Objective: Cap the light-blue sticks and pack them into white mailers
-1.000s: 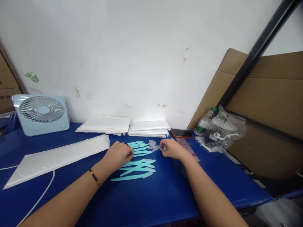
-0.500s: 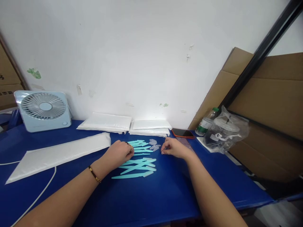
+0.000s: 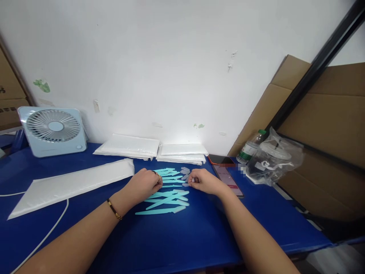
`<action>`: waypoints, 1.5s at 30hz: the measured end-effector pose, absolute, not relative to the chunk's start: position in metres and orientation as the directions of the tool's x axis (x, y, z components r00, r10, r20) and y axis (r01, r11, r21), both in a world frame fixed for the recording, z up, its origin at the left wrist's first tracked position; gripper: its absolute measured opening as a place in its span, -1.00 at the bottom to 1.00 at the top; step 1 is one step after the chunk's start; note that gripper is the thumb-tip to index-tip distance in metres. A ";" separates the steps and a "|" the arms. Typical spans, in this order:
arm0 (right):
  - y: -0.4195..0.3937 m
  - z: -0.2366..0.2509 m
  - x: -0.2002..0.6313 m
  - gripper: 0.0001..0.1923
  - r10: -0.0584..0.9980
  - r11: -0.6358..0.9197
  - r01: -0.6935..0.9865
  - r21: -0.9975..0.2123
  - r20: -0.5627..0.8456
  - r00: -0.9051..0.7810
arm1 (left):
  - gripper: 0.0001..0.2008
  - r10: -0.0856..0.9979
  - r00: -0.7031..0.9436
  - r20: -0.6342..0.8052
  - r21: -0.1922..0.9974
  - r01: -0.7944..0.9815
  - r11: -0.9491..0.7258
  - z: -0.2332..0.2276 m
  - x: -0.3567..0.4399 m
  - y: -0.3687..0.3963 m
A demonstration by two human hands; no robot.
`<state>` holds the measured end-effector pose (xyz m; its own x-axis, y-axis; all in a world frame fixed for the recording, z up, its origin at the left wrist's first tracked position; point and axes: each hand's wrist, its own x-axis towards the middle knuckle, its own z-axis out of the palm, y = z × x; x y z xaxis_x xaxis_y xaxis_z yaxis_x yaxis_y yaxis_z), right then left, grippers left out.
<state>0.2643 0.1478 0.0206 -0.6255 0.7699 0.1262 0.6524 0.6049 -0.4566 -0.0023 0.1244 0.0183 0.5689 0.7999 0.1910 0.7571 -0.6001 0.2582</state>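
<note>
My left hand [image 3: 146, 184] is closed, its fingertips on the handle end of a turquoise eyebrow razor [image 3: 172, 186]; the grip itself is hidden under the fingers. My right hand [image 3: 202, 182] pinches a small translucent blade cap [image 3: 185, 185] close to that razor's blade end. Whether cap and blade touch, I cannot tell. Beyond the fingertips lie several loose translucent caps [image 3: 185, 170]. More turquoise razors [image 3: 168, 173] lie behind, partly covered by the left hand. Nearer me, another group of razors [image 3: 162, 211] lies crossed and side by side, blade ends to the right.
White padded envelopes [image 3: 131, 146] are stacked along the wall, and a single long one [image 3: 76, 184] lies at left. A light blue fan [image 3: 54, 131] stands behind its cable. Phones [image 3: 228, 180], a bottle [image 3: 249, 150] and a bagged cup [image 3: 270, 161] occupy the right side of the blue table [image 3: 171, 243].
My right hand has moved left to the razor's blade end, uncovering more of the lower phone. My left hand stays at the same razor. The view has shifted slightly.
</note>
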 end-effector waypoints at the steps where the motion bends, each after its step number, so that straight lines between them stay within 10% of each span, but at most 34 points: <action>1: 0.147 0.021 0.262 -0.91 0.771 0.610 0.664 -0.432 0.130 -0.624 | -0.73 0.799 0.569 0.193 0.252 0.759 -0.601 0.018 -0.002 0.125; 15: 0.140 0.023 0.250 -0.90 0.715 0.658 0.598 -0.459 0.130 -0.687 | -0.77 0.773 0.619 0.143 0.394 0.681 -0.618 0.017 0.002 0.120; 27: 0.158 0.019 0.269 -0.87 0.781 0.620 0.717 -0.319 0.167 -0.601 | -0.84 0.840 0.499 0.211 0.208 0.817 -0.538 0.010 -0.001 0.133; 45: 0.157 0.011 0.272 -0.87 0.847 0.486 0.703 -0.520 0.081 -0.526 | -0.84 0.902 0.426 0.071 0.321 0.846 -0.425 0.012 -0.001 0.132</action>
<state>0.2724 0.1574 0.0106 -0.5257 0.8468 0.0814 0.7026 0.4861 -0.5196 -0.0012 0.1320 0.0118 0.4260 0.9019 0.0709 0.8463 -0.4250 0.3211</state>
